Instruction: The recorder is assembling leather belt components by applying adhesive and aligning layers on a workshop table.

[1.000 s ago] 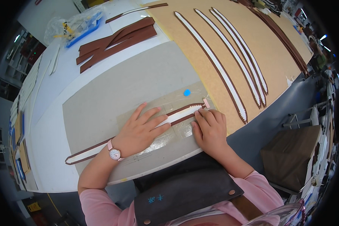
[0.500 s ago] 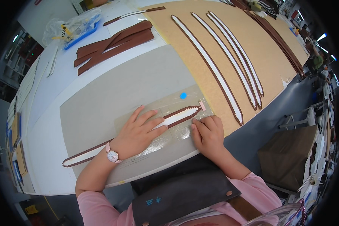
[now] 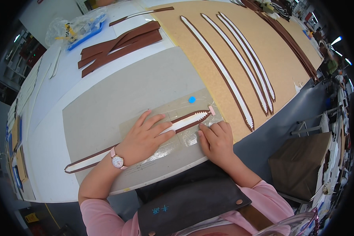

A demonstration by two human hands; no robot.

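Observation:
A long strap piece lies slantwise on the grey mat, white down the middle with folded brown edges. Its pointed right end has small notches along the white. My left hand, with a watch at the wrist, lies over the strap with fingers spread, pressing it down and hiding its middle. Just below the notched end, my right hand is closed, thumb and fingertips curled together beside the brown edge. Whatever it may hold is hidden. A small pink tab sits by the strap's tip, and a blue round dot lies above.
Under the strap is a clear film patch on the grey mat. Several finished-looking brown-and-white straps lie on the tan board to the right. Brown strips are heaped behind the mat, near a blue tray with plastic bags.
My right hand has shifted very slightly left along the strap's lower edge. The left hand and the strap have stayed in place.

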